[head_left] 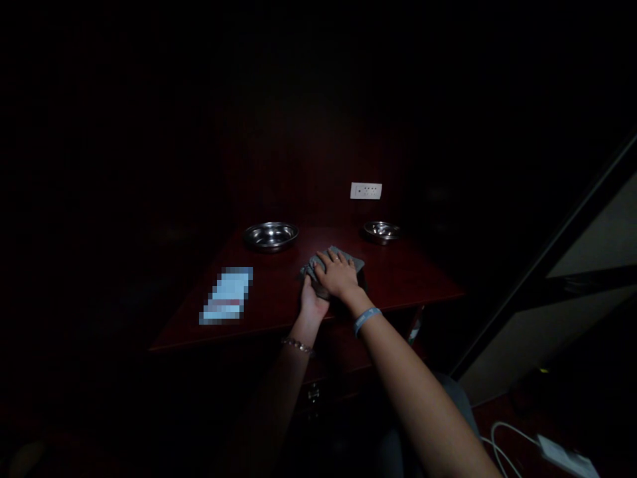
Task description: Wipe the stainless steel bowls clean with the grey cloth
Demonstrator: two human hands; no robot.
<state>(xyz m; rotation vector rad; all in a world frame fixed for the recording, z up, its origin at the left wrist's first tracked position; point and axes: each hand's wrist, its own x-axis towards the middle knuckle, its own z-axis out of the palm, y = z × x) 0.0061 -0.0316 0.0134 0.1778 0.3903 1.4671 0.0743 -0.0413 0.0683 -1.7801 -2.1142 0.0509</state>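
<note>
A crumpled grey cloth (354, 260) is between my hands near the table's front edge. My right hand (339, 273) presses on top of it, fingers slightly spread over the fabric. My left hand (313, 302) grips the cloth from its lower left side, thumb pointing up along the edge and the other fingers hidden underneath. A dark shape shows below the cloth; whether it is an object or a shadow I cannot tell.
On the dark red table (269, 299) stand a wide steel bowl (271, 236) at back left and a smaller steel bowl (382, 232) at back right. A blurred bright rectangle (227, 295) lies at left. A white socket plate (366, 191) is on the wall; a white power strip (567, 457) lies lower right.
</note>
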